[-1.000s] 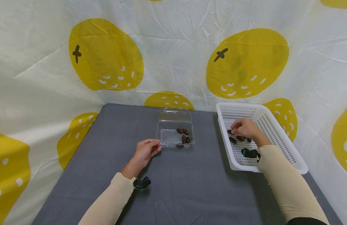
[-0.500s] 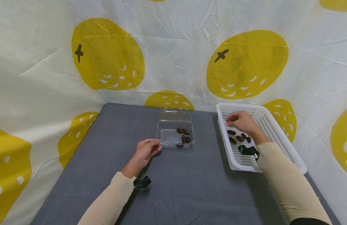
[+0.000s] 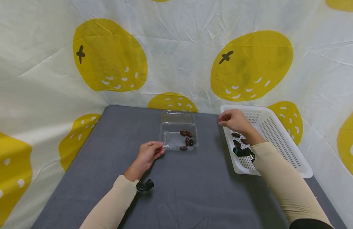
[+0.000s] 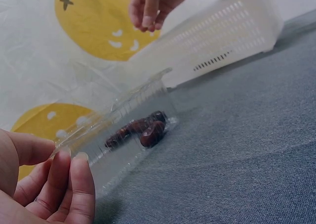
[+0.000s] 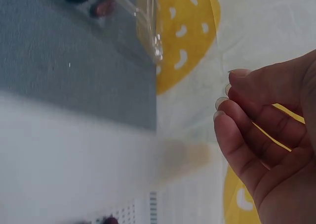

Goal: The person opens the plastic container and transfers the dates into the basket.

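glossy brown dates [image 3: 187, 141] in clear box [image 3: 172, 138]

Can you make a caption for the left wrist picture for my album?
Left hand pinching a clear box of dates, white basket behind.

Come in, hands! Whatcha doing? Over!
Left hand pinches clear plastic container. Right hand over left edge of white basket, fingers look empty. Dates in container and basket. No obstruction seen.
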Demonstrator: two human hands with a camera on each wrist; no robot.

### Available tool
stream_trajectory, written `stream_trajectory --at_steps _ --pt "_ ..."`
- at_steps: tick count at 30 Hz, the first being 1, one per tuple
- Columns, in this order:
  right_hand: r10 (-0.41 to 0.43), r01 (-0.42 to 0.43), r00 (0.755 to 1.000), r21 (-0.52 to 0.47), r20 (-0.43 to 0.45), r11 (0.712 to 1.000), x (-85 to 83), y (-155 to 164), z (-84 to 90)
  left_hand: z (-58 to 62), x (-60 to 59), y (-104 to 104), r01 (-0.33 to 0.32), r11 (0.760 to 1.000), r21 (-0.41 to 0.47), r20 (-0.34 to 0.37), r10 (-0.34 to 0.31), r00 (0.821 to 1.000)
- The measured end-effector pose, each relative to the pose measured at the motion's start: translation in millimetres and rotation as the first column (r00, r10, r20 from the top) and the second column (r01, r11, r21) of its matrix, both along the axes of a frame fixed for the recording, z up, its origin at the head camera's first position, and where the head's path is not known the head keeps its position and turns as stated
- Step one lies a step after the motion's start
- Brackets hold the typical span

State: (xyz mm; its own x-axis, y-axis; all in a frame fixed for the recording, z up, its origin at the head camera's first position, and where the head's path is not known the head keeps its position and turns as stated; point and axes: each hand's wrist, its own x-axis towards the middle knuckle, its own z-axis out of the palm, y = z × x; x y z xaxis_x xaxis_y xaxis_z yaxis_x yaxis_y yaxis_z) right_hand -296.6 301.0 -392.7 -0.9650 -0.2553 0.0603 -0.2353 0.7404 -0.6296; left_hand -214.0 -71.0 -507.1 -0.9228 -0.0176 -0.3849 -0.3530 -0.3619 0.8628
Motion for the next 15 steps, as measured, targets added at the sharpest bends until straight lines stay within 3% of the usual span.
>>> stream_trajectory --at_steps 9,15 --pt "0.060 -0.060 0.998 -0.030 -0.003 0.998 -3.3 -32.2 -0.9 1.1 -2.9 -0.8 -0.010 1.000 0.014 -0.032 0.011 0.999" --pt "0.129 -0.127 0.991 -0.057 0.034 0.990 -2.7 -58.2 -15.7 -1.6 0.1 -0.8 -0.001 1.000 0.013 -0.016 0.002 1.000"
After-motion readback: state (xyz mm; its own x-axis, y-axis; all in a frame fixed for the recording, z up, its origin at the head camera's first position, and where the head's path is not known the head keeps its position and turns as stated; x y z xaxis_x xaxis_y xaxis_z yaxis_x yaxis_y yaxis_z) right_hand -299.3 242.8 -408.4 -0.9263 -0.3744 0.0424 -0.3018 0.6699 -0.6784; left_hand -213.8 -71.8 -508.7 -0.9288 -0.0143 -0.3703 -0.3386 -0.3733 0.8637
